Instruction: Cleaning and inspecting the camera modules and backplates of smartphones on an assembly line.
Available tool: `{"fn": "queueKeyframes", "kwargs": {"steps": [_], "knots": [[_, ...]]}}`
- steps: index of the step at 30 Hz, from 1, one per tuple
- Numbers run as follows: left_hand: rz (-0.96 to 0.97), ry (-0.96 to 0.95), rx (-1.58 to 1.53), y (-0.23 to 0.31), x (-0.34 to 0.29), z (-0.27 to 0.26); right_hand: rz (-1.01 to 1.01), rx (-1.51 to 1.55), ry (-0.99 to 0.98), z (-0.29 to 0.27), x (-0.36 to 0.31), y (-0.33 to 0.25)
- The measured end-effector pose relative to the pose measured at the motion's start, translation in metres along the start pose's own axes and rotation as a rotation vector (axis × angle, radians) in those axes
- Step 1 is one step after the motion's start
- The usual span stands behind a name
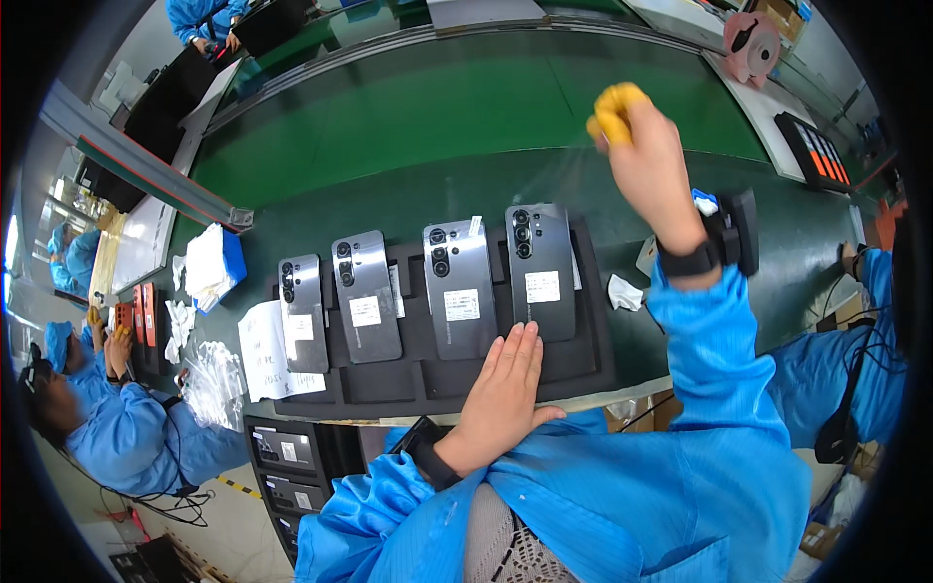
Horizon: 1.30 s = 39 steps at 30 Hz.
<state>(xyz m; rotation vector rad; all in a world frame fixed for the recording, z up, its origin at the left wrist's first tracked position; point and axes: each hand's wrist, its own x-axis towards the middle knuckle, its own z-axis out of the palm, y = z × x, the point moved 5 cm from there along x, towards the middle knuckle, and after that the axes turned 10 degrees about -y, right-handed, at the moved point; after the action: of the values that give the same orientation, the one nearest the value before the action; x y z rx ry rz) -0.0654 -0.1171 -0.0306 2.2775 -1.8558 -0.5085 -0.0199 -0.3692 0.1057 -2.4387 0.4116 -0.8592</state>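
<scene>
Several grey phones lie back up in a black foam tray, each with camera lenses at the top and a white label. Flat and with fingers stretched, my left hand rests its fingertips on the lower edge of the rightmost phone. Beside it lies another phone; farther left are a third phone and the leftmost phone. My right hand, with yellow finger covers, is raised beyond the tray, its fingers closed. A faint, blurred clear film seems to trail from them toward the rightmost phone.
On the left are a blue box of white wipes, crumpled clear bags and a written sheet. Right of the tray sits a crumpled white wipe. A green conveyor belt runs beyond. Co-workers in blue work at both sides.
</scene>
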Motion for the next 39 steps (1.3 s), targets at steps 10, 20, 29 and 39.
{"fn": "queueKeyframes", "kwargs": {"steps": [10, 20, 29, 39], "knots": [[0.022, 0.062, -0.215, -0.006, -0.002, -0.004, -0.367, -0.149, 0.134, -0.026, 0.034, -0.073], [-0.067, 0.503, -0.319, -0.039, -0.071, -0.083, -0.058, 0.709, -1.217, 0.057, -0.086, -0.116], [-0.19, 0.306, -0.848, -0.057, -0.058, -0.025, -0.096, -0.198, -0.402, 0.14, -0.046, -0.018], [-0.135, 0.296, -0.775, -0.061, -0.052, -0.01, -0.333, 0.265, -1.021, 0.108, -0.106, -0.117]]}}
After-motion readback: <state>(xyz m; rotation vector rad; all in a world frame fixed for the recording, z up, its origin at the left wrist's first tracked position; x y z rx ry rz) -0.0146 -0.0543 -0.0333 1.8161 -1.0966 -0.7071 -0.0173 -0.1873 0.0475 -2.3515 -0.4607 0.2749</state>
